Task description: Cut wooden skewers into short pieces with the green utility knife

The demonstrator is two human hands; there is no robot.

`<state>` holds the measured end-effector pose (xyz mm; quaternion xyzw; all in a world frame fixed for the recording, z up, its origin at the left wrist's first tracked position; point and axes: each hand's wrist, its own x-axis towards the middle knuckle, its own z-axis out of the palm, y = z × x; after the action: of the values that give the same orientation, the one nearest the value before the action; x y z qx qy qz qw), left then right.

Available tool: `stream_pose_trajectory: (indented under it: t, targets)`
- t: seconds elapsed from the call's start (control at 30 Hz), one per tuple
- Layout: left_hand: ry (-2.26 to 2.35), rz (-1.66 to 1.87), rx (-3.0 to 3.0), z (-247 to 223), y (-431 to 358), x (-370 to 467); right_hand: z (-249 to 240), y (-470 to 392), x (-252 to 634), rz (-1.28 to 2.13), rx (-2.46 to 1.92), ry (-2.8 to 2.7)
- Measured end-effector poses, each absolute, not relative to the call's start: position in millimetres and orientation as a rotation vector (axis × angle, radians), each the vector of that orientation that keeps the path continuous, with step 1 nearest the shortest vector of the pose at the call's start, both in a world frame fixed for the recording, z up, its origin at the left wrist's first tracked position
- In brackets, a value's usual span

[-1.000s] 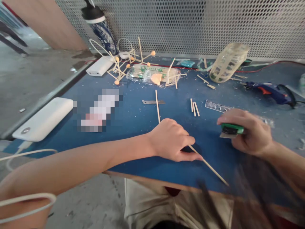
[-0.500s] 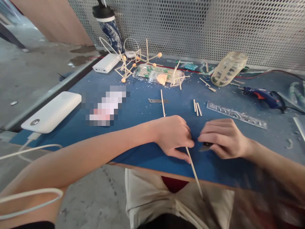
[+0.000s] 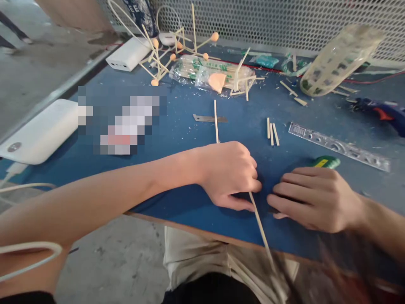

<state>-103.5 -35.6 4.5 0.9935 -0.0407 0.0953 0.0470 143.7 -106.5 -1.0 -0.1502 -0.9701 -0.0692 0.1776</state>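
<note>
My left hand [image 3: 230, 173] is closed on a long, thin wooden stick [image 3: 261, 226], pressing it against the blue tabletop. One end of the stick lies across a loose knife blade [image 3: 202, 118]; the other runs past the table edge toward my lap. To the right, my right hand [image 3: 311, 198] is closed around a utility knife, whose green and yellow handle end [image 3: 327, 161] sticks out behind the knuckles. Its dark tip is mostly hidden under the fingers, near the stick but apart from it. Three short cut sticks [image 3: 271, 133] lie beyond my hands.
A clear ruler [image 3: 341, 147] and a glue gun [image 3: 386, 114] lie at right. At the back are a plastic bottle [image 3: 341, 59], a stick pack [image 3: 205, 71] and stick frames with orange balls [image 3: 155, 82]. White power banks [image 3: 41, 131] with cables sit at left.
My right hand has turned and moved slightly right and down, so the green handle now shows and the blade is mostly covered. My left hand keeps its hold. The view has tilted lower.
</note>
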Motion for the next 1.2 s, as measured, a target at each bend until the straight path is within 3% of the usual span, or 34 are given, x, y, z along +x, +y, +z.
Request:
stream_pose_trajectory:
  t: [1.2]
  targets:
    - [-0.131, 0.353, 2.999, -0.8, -43.0, -103.4, -1.2, -112.7, 141.4, -0.178, -0.390, -2.843]
